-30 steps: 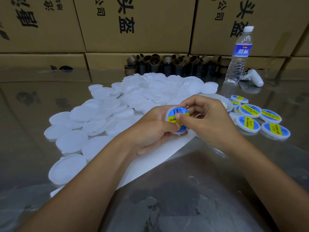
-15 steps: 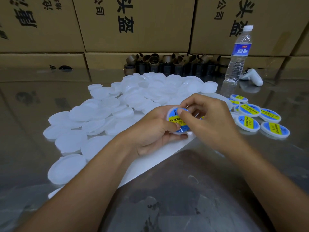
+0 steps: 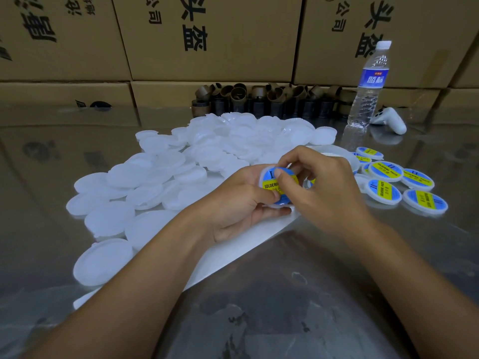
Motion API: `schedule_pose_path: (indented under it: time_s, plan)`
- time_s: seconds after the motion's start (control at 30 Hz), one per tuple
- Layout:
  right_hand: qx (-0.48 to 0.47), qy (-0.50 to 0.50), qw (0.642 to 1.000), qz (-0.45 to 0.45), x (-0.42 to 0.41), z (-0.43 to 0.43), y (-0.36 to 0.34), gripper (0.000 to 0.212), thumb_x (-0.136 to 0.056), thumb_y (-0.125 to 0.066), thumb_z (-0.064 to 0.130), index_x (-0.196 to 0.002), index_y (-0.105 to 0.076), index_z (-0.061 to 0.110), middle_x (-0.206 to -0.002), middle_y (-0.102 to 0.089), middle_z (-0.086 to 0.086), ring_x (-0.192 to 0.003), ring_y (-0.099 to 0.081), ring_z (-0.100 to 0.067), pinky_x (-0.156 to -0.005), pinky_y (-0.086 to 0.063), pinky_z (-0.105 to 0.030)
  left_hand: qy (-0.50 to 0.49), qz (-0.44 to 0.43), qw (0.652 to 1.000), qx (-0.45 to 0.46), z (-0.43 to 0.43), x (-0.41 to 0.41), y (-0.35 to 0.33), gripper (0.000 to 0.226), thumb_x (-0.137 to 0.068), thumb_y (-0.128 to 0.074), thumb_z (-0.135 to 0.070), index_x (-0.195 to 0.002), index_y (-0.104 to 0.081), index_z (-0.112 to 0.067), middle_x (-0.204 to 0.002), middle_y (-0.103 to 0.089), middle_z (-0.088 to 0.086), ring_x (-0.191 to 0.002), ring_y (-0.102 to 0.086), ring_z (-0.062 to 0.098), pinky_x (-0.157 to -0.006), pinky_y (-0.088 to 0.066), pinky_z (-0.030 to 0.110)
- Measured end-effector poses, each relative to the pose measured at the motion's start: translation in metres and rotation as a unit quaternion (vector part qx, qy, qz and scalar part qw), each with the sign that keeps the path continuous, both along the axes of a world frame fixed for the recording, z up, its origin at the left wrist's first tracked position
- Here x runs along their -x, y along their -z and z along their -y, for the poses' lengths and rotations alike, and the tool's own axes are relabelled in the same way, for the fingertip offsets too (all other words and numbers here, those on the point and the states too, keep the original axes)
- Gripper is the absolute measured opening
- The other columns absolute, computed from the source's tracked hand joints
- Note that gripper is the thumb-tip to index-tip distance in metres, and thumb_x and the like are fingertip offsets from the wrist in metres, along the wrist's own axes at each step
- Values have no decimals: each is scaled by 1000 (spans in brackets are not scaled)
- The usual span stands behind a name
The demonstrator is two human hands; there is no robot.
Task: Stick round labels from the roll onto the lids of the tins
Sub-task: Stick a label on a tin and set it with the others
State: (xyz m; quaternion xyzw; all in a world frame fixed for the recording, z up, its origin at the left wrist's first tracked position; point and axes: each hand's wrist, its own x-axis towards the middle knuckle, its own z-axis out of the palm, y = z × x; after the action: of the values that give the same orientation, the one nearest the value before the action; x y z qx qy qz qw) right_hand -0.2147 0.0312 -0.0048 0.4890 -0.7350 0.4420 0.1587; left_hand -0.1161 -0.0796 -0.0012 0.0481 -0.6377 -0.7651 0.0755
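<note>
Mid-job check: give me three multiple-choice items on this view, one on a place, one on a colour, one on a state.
1. Where do the labelled lids lie?
A. beside the right hand
B. in a bin
C. on a shelf

2. The label on the lid in the left hand is:
A. red
B. green
C. blue with a yellow band

3. The water bottle is:
A. on its side
B. upright, capped
C. upright, uncapped

Key: 1 A, they are spread just past the right hand. 2 C, a blue field and a yellow band show. 3 B, it stands with its white cap on.
</note>
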Motion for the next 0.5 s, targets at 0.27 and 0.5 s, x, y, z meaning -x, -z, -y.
schedule_pose_path:
  time_s: [0.27, 0.5]
  plan:
    - [-20, 12, 1000, -10, 6, -3, -2, 8, -82, -61, 43, -86, -59, 36, -61, -55, 7, -61, -55, -10, -61, -49, -37, -6, -9, 1000, -19, 2, -1, -1, 41, -90, -38, 18, -125, -52, 2, -113, -64, 17, -100, -67, 27, -95, -52, 40]
    - [2, -16, 999, 49, 8, -1, 2, 6, -83, -64, 35, -87, -60, 34, -69, -60, 12, -57, -55, -7, -58, -47, -31, -32, -4, 999, 9, 3, 0, 1, 27, -94, -48, 7, -111, -62, -9, -95, -72, 8, -84, -72, 23, -78, -59, 31]
